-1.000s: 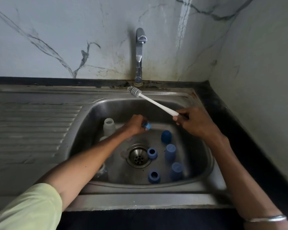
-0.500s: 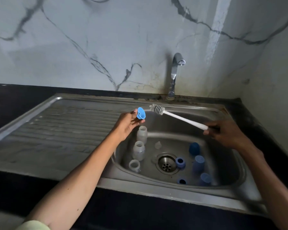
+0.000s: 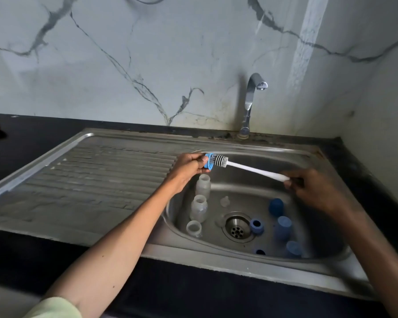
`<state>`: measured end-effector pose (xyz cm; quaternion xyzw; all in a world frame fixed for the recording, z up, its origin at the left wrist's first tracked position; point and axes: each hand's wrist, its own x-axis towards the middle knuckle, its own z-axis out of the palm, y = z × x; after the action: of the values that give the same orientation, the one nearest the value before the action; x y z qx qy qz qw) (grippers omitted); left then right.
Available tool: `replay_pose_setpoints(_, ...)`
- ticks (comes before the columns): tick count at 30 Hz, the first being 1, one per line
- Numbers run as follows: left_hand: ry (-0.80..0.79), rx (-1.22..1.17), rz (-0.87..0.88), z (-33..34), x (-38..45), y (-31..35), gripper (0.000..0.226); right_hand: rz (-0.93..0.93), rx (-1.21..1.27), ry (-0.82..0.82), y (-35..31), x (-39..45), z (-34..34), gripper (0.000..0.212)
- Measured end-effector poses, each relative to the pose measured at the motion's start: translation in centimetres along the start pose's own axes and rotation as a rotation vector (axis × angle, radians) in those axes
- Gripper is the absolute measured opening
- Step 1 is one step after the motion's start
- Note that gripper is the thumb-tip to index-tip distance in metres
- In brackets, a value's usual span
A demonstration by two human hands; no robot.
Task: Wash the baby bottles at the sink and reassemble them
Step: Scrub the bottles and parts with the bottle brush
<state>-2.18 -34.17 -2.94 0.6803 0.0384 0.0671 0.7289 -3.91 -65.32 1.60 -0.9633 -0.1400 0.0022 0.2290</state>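
Left hand (image 3: 187, 165): pinching blue bottle ring (image 3: 208, 161) above sink (image 3: 308, 157) rim. Right hand (image 3: 313, 188): gripping white brush (image 3: 246, 166) handle; bristle head inside ring. Clear bottles (image 3: 199, 207): upright in basin, below left hand.

Brushed steel sink (image 3: 129, 180); clear plastic bottles (image 3: 199, 208).

Bright blue ring (image 3: 209, 162), white brush (image 3: 244, 167) with grey-striped bristles, clear bottles (image 3: 202, 186), darker blue caps (image 3: 275, 206), steel-grey sink (image 3: 101, 180), grey-veined white wall (image 3: 147, 65), black bench (image 3: 44, 127)

Home kitchen: steel sink (image 3: 216, 145), tap (image 3: 248, 104).
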Motion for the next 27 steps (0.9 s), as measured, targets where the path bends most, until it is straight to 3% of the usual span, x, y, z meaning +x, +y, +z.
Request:
replay_pose_setpoints(6, -0.033, 0.018, 0.038, -0.1, 1.1, -0.8, 0.029, 0.050, -0.036, -0.060, -0.2, 0.1, 0.2, 0.040)
replay_pose_setpoints(11, 0.028, 0.055, 0.068, -0.3, 1.6, -1.3, 0.029, 0.019, -0.059, -0.080, -0.6, 0.2, -0.1, 0.042)
replay_pose_setpoints(17, -0.006, 0.129, 0.096, -0.3, 1.6, -1.2, 0.032, 0.032, -0.027, 0.039, 0.0, 0.3, -0.2, 0.038)
replay_pose_setpoints(27, 0.054, 0.155, 0.125, -0.3, 1.3, -1.5, 0.030, 0.062, -0.041, -0.076, -1.1, -0.3, 0.0, 0.041)
